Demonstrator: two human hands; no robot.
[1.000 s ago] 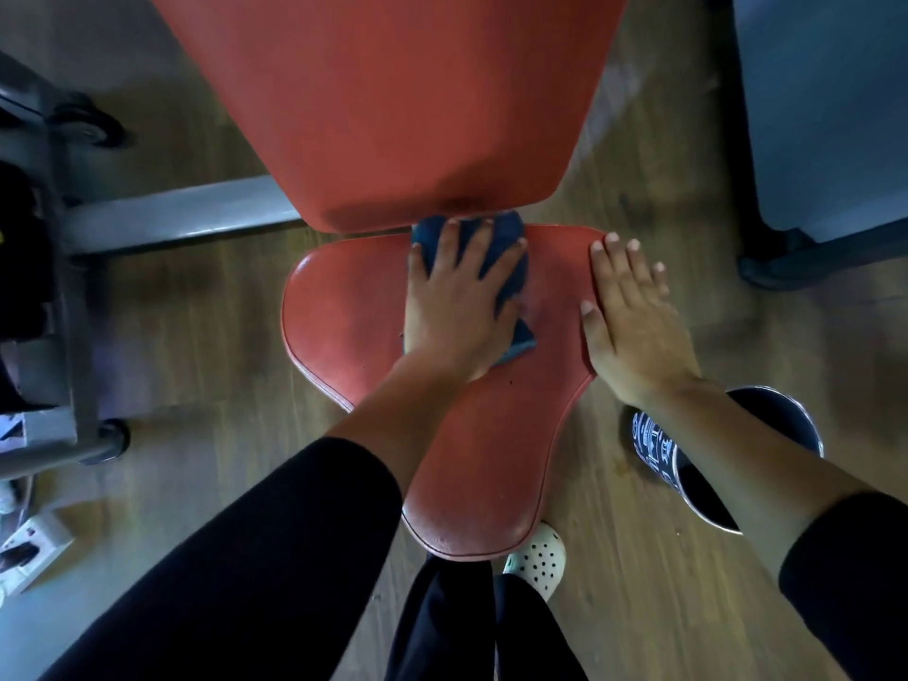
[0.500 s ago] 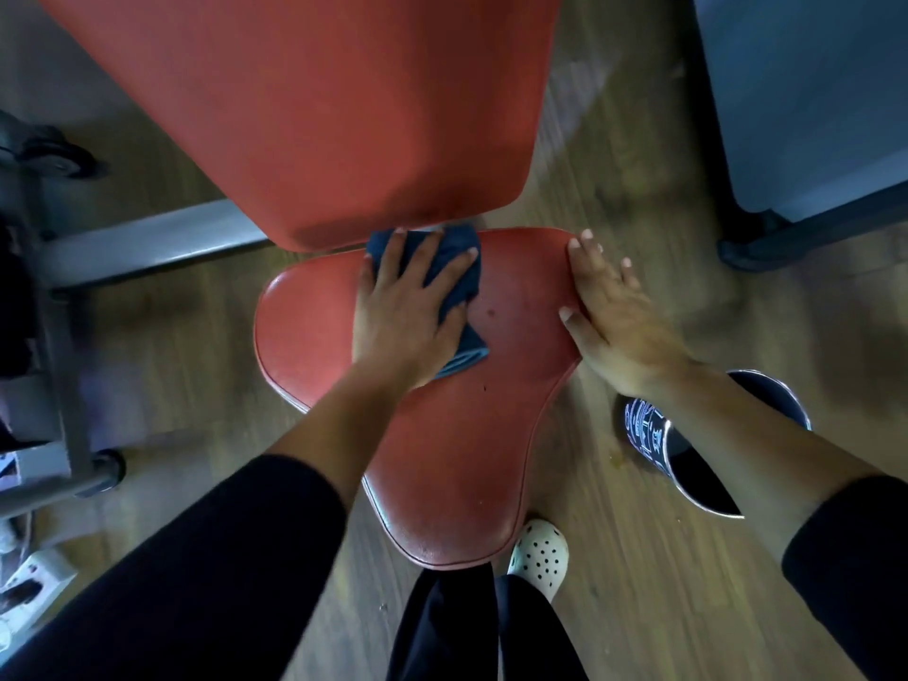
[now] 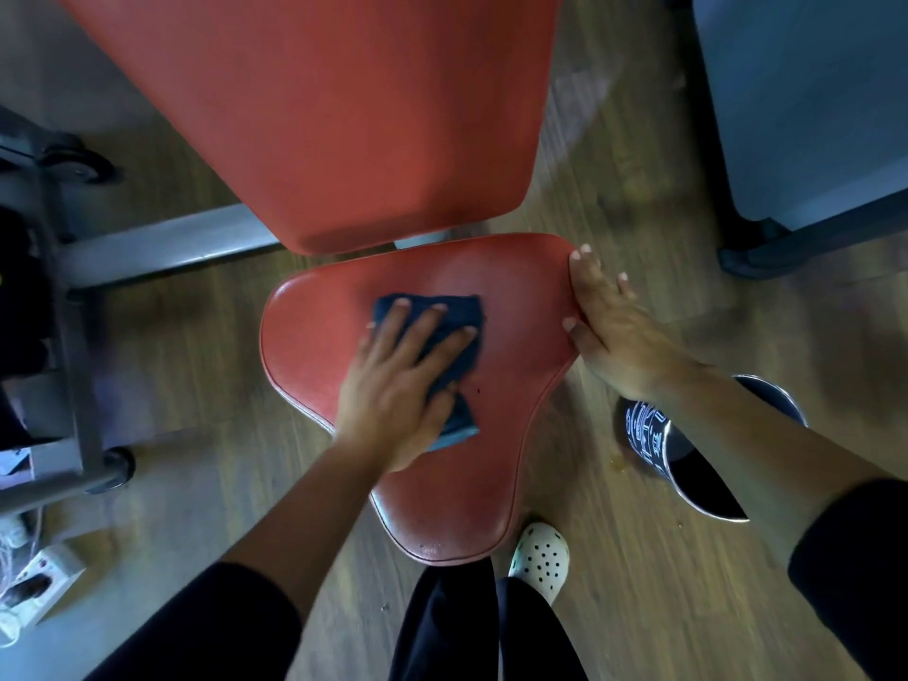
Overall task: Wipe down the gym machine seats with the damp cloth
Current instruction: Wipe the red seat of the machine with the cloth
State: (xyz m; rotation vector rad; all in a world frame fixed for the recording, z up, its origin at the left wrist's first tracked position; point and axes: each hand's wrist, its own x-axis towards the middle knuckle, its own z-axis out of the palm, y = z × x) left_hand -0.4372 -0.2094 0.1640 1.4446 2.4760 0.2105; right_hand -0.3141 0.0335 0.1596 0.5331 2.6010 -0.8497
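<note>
Just one cloth (image 3: 459, 314), one seat (image 3: 442, 489), two hands (image 3: 393, 400) (image 3: 614, 336).

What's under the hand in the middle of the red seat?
A folded dark blue cloth, pressed onto the red padded seat by the left hand. Its edges show past the fingers; its middle is hidden under the palm.

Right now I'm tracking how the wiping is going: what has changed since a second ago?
The left hand slid the blue cloth away from the backrest, toward the person and slightly leftward on the red seat, fingers still pressed flat on it. The right hand stays on the seat's right edge.
</note>
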